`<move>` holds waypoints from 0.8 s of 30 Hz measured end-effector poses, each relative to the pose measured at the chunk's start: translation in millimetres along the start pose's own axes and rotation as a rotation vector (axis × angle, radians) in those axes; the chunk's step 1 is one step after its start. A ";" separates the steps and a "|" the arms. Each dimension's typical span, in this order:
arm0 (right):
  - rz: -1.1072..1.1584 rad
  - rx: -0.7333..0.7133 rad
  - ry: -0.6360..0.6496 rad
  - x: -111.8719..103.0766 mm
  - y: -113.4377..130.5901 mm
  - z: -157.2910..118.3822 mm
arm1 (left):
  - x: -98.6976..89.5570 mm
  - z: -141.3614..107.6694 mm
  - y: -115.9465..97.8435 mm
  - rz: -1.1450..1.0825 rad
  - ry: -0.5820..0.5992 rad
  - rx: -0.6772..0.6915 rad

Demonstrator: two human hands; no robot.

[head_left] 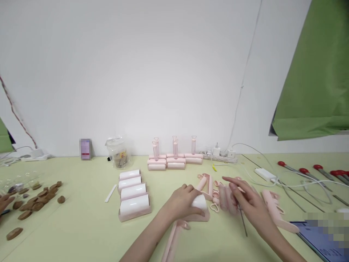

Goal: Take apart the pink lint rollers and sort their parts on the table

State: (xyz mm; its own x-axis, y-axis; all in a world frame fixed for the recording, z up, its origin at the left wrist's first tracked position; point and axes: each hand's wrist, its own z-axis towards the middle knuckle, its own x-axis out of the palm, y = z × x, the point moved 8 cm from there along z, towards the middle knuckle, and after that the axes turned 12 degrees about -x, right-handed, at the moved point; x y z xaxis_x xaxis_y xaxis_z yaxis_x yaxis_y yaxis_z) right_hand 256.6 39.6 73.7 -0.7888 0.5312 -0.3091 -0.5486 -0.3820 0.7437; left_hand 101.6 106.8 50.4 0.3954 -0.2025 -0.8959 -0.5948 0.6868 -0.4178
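Note:
My left hand [182,202] is wrapped over a white lint roll [200,202], which sits in a pale pink cover [196,217] on the table. Index finger stretched out, my right hand [249,203] hovers over blurred, translucent pink lint roller handles [226,198]; its other fingers are mostly hidden. A thin metal rod [244,223] comes out from under this hand; whether it is held cannot be made out. Small pink parts and a heart-shaped ring [214,207] lie between my hands. A long pink cover [173,240] lies below my left wrist.
White rolls in pink covers [133,206] form a row at left. Assembled lint rollers [176,163] stand by the wall. Another pink cover [275,211] and a tablet [319,240] lie right, near cables and red-knobbed tools [304,171]. Another person's hand [4,202] is beside brown pieces [38,203].

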 end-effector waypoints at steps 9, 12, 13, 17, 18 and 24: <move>-0.021 -0.102 0.162 26.6 4.8 -14.3 | -17.0 -6.2 3.3 0.044 -0.002 -0.093; -0.081 -0.172 0.231 39.3 13.3 -28.2 | -63.1 -34.5 14.7 0.058 -0.151 -0.179; -0.112 -0.202 0.287 47.3 16.9 -35.0 | -74.9 -49.6 20.2 0.064 -0.175 -0.196; -0.273 -0.224 0.619 90.3 19.4 -65.8 | -80.8 -116.5 53.1 0.104 -0.053 -0.237; -0.314 -0.215 0.678 99.4 18.1 -70.3 | -74.5 -130.5 63.5 0.107 -0.003 -0.244; -0.406 -0.246 0.736 129.6 20.5 -57.6 | -57.9 -162.5 108.3 0.288 -0.168 -0.201</move>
State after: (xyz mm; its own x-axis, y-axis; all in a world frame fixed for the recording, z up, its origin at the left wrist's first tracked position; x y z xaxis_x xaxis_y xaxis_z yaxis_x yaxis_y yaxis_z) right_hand 127.2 57.0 14.8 -0.4512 0.0708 -0.8896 -0.8031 -0.4669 0.3702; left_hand -99.4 79.5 32.5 0.2909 0.1071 -0.9507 -0.8168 0.5452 -0.1885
